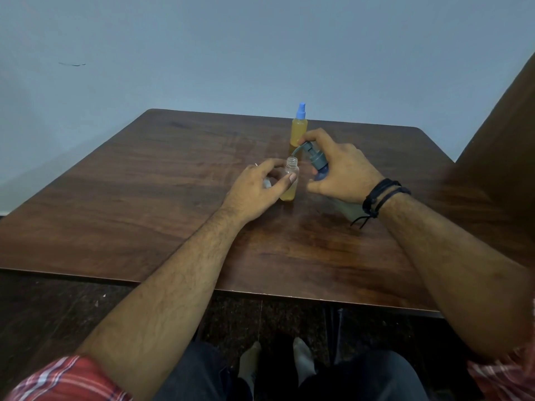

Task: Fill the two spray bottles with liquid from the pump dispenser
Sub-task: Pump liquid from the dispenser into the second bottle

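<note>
Plaid sleeves [66,377] are seen lowest in frame, rolled up on both forearms, with dark trousers and socked feet visible below the table edge. Wooden table [144,198] is set against a pale blue wall.

Left hand [257,188]: uncapped spray bottle [290,183] is gripped between thumb and fingers, standing upright on the table, open threaded neck up. Yellow liquid is seen in its lower part; upper part looks clear. Something small and pale is tucked in the same hand behind the fingers; what it is cannot be told.

Right hand [341,175]: curled around the pump dispenser [317,162], fingers laid over the grey pump head, blue bottle body mostly hidden by the palm. Spout is pointed toward the open neck, just beside it; contact cannot be confirmed. Black cord bracelets [382,198] are worn on that wrist.

Second spray bottle [299,128], blue cap on, filled yellow, is standing upright farther back, just behind the right hand.
</note>
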Action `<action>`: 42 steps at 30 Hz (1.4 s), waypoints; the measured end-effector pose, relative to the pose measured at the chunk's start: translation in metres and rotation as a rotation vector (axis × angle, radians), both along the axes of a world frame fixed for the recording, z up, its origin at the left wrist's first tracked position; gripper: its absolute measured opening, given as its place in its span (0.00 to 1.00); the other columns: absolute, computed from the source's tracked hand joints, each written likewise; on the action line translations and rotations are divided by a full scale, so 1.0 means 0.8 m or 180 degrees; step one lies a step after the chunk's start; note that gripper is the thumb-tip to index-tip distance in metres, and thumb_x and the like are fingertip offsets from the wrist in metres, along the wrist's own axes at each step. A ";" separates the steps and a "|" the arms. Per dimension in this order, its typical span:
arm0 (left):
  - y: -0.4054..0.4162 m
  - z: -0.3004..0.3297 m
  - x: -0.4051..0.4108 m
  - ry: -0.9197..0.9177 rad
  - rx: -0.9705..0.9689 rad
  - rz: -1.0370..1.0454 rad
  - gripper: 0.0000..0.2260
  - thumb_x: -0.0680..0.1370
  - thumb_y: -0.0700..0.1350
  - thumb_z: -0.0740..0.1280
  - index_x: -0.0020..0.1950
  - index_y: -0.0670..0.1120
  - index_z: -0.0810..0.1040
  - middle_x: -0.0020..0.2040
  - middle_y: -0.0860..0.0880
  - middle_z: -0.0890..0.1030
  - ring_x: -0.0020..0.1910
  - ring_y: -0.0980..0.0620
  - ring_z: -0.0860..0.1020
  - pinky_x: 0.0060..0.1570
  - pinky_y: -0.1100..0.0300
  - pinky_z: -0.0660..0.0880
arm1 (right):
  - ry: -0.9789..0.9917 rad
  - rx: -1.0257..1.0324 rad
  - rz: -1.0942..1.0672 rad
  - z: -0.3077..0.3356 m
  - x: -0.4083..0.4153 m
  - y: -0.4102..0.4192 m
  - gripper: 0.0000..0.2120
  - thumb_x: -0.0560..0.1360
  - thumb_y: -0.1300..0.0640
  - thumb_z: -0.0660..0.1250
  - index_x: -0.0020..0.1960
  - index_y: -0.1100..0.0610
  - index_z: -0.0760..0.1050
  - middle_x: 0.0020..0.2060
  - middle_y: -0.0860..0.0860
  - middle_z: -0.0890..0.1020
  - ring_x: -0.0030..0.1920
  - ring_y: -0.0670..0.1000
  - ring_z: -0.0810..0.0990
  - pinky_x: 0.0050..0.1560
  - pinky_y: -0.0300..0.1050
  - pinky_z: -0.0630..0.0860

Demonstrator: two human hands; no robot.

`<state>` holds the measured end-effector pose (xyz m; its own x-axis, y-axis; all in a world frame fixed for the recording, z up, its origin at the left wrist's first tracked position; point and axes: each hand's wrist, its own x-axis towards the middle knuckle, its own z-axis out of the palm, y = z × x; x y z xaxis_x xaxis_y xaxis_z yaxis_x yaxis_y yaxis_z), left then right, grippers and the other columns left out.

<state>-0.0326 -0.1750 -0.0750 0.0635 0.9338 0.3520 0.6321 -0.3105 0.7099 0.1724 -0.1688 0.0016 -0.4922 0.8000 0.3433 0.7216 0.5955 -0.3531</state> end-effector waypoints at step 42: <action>-0.002 0.003 0.001 -0.0078 0.0060 -0.0086 0.17 0.80 0.59 0.68 0.66 0.57 0.78 0.53 0.62 0.80 0.56 0.66 0.77 0.52 0.67 0.71 | 0.0099 0.0001 -0.0036 -0.002 0.001 0.001 0.28 0.67 0.57 0.73 0.63 0.45 0.66 0.36 0.44 0.78 0.36 0.48 0.79 0.38 0.42 0.73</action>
